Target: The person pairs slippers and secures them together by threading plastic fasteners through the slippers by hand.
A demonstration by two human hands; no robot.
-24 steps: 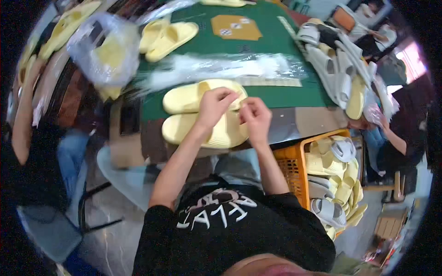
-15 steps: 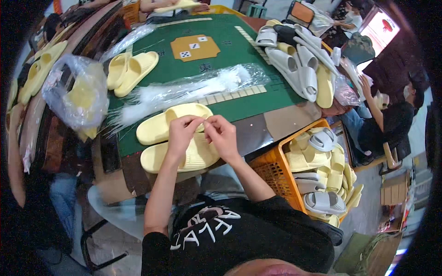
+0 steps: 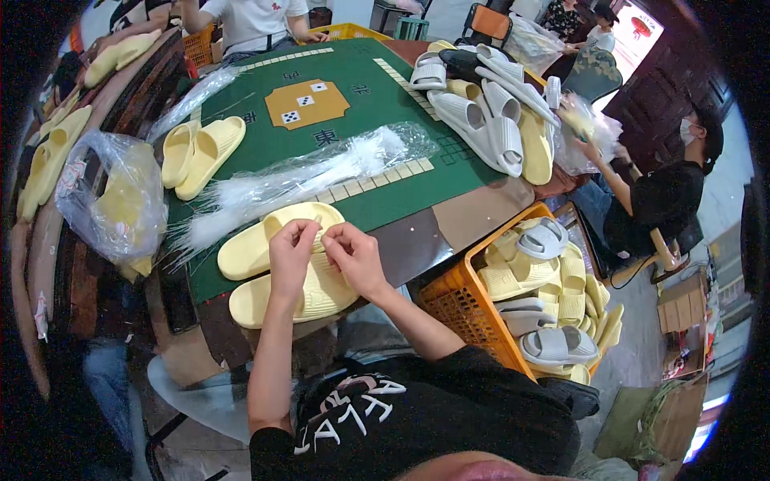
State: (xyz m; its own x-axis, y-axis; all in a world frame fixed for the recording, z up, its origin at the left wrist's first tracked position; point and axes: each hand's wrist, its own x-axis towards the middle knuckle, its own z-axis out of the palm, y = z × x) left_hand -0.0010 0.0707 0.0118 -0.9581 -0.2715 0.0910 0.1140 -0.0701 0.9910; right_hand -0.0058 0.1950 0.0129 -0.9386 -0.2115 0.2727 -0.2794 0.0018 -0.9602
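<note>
A pair of pale yellow slippers lies side by side at the table's near edge: the far slipper (image 3: 243, 250) and the near slipper (image 3: 255, 303). Over their strap ends, my left hand (image 3: 290, 252) and my right hand (image 3: 353, 255) face each other, fingertips pinched and nearly meeting. Whatever is between the fingers is too small to make out. Just beyond the slippers, a clear plastic bag holds a bundle of thin white strands (image 3: 321, 168), fanned out at its left end. Another yellow slipper pair (image 3: 210, 156) rests farther left, one partly over the other.
At left is a clear bag with something yellow (image 3: 120, 200). Grey and yellow slippers (image 3: 489, 120) pile at the table's right. An orange crate (image 3: 457, 301) of slippers stands beside my right arm. A co-worker in black (image 3: 666, 192) sits at right; one in white (image 3: 257, 24) sits across.
The view has tilted up and shifted right, showing more of the person across the table. My hands stay pinched above the slippers, with a slightly different finger position.
</note>
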